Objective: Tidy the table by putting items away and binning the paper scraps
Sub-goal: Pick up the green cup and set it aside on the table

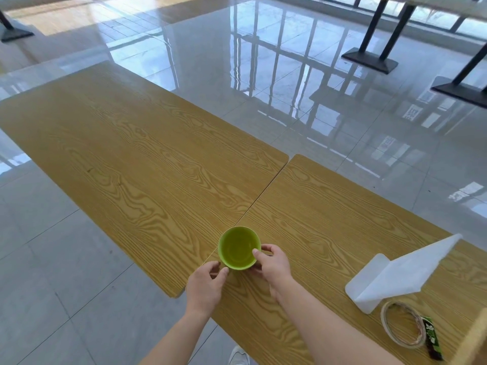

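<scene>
tipping risk at the seam

grips green cup (239, 247), at 6 o'clock on the table seam (263, 196): right hand (272, 267) pinching the rim at 3 o'clock, left hand (205, 283) curled on its wall at 8. may catch the seam and tip if dragged.

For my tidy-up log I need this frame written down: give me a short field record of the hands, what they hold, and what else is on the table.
surface: two wooden tables pushed together
held item: green cup, upright, at the seam
right hand: grips cup, thumb over rim
left hand: fingertips on cup's lower side
also on table: white plastic sheet, tape roll, green packet
</scene>
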